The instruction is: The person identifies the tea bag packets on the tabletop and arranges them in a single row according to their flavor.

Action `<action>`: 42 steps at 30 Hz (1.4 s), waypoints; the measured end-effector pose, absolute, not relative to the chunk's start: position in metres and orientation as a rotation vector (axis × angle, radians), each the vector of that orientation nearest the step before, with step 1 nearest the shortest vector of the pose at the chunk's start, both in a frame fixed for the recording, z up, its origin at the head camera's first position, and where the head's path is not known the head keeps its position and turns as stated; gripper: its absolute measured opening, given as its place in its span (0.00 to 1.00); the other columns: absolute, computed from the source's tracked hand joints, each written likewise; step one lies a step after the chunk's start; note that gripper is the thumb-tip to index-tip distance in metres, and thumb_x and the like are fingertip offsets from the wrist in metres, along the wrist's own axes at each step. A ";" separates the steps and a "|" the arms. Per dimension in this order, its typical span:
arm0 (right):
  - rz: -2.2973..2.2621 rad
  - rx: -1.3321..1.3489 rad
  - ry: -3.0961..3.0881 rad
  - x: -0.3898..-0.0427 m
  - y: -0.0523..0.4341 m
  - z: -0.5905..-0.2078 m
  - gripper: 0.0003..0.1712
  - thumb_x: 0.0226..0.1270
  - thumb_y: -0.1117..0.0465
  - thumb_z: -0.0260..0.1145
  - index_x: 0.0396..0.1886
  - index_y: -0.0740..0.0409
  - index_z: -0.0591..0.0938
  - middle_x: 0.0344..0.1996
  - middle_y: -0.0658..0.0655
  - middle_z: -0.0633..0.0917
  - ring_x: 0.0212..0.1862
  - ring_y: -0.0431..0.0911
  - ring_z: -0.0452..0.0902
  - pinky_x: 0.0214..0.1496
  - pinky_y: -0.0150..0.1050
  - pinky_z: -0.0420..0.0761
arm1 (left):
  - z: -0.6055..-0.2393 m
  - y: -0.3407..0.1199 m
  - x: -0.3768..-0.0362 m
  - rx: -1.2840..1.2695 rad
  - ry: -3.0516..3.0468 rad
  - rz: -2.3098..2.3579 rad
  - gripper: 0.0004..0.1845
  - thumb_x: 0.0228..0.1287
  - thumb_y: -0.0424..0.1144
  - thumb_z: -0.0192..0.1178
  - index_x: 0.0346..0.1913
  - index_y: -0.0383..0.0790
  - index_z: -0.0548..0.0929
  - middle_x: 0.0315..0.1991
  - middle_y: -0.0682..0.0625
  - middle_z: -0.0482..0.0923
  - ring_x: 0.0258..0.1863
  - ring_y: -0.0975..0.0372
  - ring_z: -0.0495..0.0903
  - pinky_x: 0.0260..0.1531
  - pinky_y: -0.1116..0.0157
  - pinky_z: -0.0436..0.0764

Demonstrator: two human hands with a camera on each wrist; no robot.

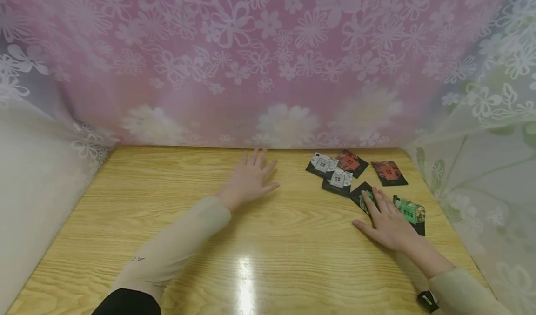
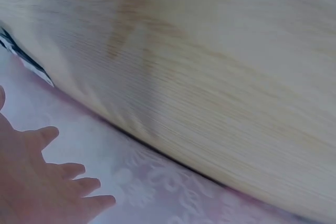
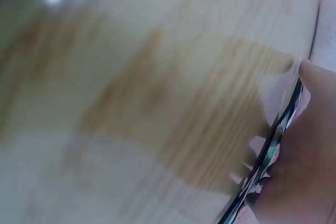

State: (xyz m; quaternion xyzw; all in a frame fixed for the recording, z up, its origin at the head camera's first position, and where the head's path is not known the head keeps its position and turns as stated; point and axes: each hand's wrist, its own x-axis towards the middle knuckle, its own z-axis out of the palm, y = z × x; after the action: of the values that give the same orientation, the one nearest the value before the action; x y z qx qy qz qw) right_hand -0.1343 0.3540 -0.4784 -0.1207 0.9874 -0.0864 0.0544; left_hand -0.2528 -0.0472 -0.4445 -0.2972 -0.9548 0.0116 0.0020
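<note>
— While the right hand (image 1: 387,224) lies flat on the wooden surface (image 1: 268,240), which packet does it cover?

— A green packet (image 1: 365,199), the near one of the cluster. The fingers are straight and spread, pressing down on it rather than curling round it. My guess is that a flat packet gives little edge to pinch, so a flat palm is the easy way to pin or slide it.

— And the other green one?

— That green packet (image 1: 412,211) sits just beside the hand, on its outer side, partly tilted up. The right wrist view shows a thin packet edge against the palm, too blurred to say more.

— What about the left hand (image 1: 250,181)?

— Fingers apart and relaxed, holding nothing, resting near the far edge by the floral curtain (image 1: 268,63), well apart from the packets. It looks parked there to keep out of the way.

— The rest of the cluster?

— Two white packets (image 1: 331,170) overlap, and two red packets (image 1: 368,166) lie beyond them near the curtain, all loosely scattered on the right.
</note>
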 end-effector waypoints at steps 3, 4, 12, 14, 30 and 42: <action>-0.241 -0.364 2.983 -0.135 0.352 -0.476 0.57 0.78 0.32 0.60 0.87 0.64 0.50 0.84 0.77 0.49 0.83 0.75 0.46 0.79 0.76 0.55 | -0.445 -0.029 -0.257 -0.969 -3.006 0.044 0.42 0.80 0.71 0.41 0.87 0.54 0.56 0.88 0.37 0.40 0.88 0.42 0.42 0.85 0.39 0.50; -0.238 -0.368 2.984 -0.135 0.352 -0.476 0.57 0.78 0.32 0.60 0.87 0.65 0.50 0.84 0.77 0.50 0.83 0.75 0.47 0.79 0.76 0.56 | -0.446 -0.023 -0.258 -0.986 -3.000 0.044 0.42 0.80 0.71 0.41 0.87 0.54 0.56 0.88 0.37 0.40 0.88 0.42 0.42 0.85 0.40 0.50; -0.257 -0.425 3.034 -0.133 0.354 -0.478 0.57 0.77 0.33 0.61 0.86 0.66 0.52 0.83 0.79 0.53 0.81 0.76 0.50 0.77 0.77 0.60 | -0.453 0.023 -0.268 -1.079 -2.994 0.063 0.41 0.82 0.70 0.37 0.88 0.55 0.51 0.89 0.40 0.35 0.89 0.46 0.37 0.87 0.44 0.44; -0.276 -0.436 3.047 -0.133 0.356 -0.480 0.57 0.77 0.33 0.61 0.87 0.64 0.52 0.82 0.79 0.53 0.81 0.76 0.51 0.76 0.77 0.60 | -0.452 0.034 -0.268 -1.101 -2.978 0.065 0.41 0.82 0.69 0.37 0.88 0.54 0.51 0.89 0.41 0.36 0.89 0.47 0.37 0.88 0.46 0.43; -0.281 -0.369 2.985 -0.133 0.353 -0.473 0.52 0.83 0.34 0.54 0.87 0.66 0.51 0.84 0.77 0.49 0.83 0.75 0.48 0.79 0.76 0.55 | -0.456 0.112 -0.280 -1.234 -2.893 0.173 0.39 0.84 0.68 0.32 0.88 0.54 0.49 0.89 0.45 0.41 0.89 0.52 0.42 0.88 0.52 0.47; -0.306 -0.401 3.021 -0.138 0.366 -0.497 0.53 0.82 0.33 0.53 0.89 0.60 0.46 0.84 0.77 0.48 0.83 0.75 0.46 0.79 0.77 0.54 | -0.468 0.110 -0.281 -1.232 -3.038 0.119 0.39 0.85 0.66 0.28 0.88 0.52 0.46 0.89 0.47 0.42 0.89 0.54 0.42 0.88 0.54 0.47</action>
State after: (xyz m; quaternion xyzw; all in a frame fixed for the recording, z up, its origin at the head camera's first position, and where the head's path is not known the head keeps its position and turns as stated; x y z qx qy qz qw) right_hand -0.1378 0.3657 -0.4975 -0.1308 0.9856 -0.0998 0.0395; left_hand -0.2812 0.1100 -0.4681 -0.3746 -0.9239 0.0362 -0.0695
